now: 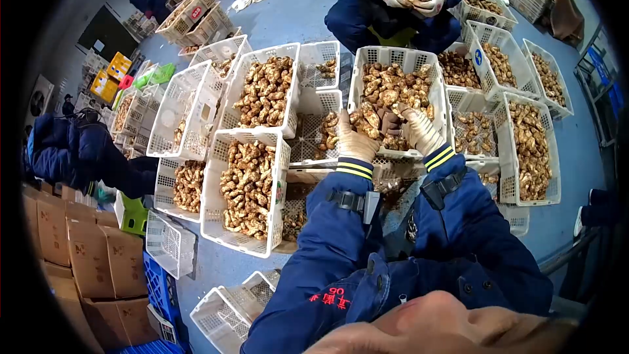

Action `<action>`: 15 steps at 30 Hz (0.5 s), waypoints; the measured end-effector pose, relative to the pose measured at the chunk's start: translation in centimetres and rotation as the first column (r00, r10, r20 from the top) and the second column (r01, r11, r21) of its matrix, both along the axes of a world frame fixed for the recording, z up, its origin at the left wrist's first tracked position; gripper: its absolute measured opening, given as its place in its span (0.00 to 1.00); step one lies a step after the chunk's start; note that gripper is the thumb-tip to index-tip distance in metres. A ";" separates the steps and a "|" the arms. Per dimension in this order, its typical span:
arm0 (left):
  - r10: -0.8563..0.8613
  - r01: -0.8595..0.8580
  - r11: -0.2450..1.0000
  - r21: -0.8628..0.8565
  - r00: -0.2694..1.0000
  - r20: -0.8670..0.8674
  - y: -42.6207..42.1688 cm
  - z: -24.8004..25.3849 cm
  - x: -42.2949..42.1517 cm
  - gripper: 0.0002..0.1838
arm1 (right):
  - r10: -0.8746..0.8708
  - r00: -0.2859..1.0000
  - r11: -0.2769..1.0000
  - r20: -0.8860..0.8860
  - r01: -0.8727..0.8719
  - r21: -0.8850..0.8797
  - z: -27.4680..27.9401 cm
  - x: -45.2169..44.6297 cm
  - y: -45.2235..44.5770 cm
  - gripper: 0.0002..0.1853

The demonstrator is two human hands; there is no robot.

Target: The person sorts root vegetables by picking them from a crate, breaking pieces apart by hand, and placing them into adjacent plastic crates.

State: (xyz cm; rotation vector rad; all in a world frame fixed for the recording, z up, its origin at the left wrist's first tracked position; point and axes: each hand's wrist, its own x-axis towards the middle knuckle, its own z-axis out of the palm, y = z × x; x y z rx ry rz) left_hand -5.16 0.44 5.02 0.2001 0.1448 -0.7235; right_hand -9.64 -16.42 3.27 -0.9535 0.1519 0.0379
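Note:
Both my hands wear pale gloves and reach to the near side of a white basket (440, 102) full of brown, knobbly mushrooms (393, 85). My left hand (354, 139) is at the basket's near left corner, its thumb up and its fingers closed round a mushroom (367, 120). My right hand (419, 130) is at the near right part, with darkened fingertips against the mushrooms; whether it holds one is unclear. To the left stand a basket of mushrooms (265, 89) and a nearer one (247, 187).
Across the basket a co-worker crouches, white-gloved hands (413, 0) holding a mushroom. More filled baskets (529, 151) stand at the right. Cardboard boxes (98, 256) are stacked at the lower left, near a blue crate (157, 288). Another person (78, 151) bends at the left.

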 end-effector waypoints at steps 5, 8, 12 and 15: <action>0.102 -0.091 0.987 0.132 0.992 -0.078 -0.4 0.2 -1.0 0.33 | -0.080 0.996 0.976 0.048 0.088 -0.201 -1.0 -0.6 0.2 0.19; 0.135 -0.130 0.986 0.103 0.990 -0.047 -1.4 -3.1 0.1 0.32 | -0.099 0.994 0.915 0.043 0.108 -0.388 0.4 -1.6 1.6 0.33; 0.209 -0.191 0.948 0.253 0.977 -0.042 -2.4 -4.2 0.0 0.31 | -0.112 0.994 0.707 -0.005 0.076 -0.703 -2.3 -0.7 2.2 0.38; 0.172 -0.144 0.936 0.322 0.983 -0.062 -2.4 -5.4 0.4 0.32 | -0.061 0.997 0.823 0.053 0.081 -0.562 -3.2 -0.4 2.1 0.25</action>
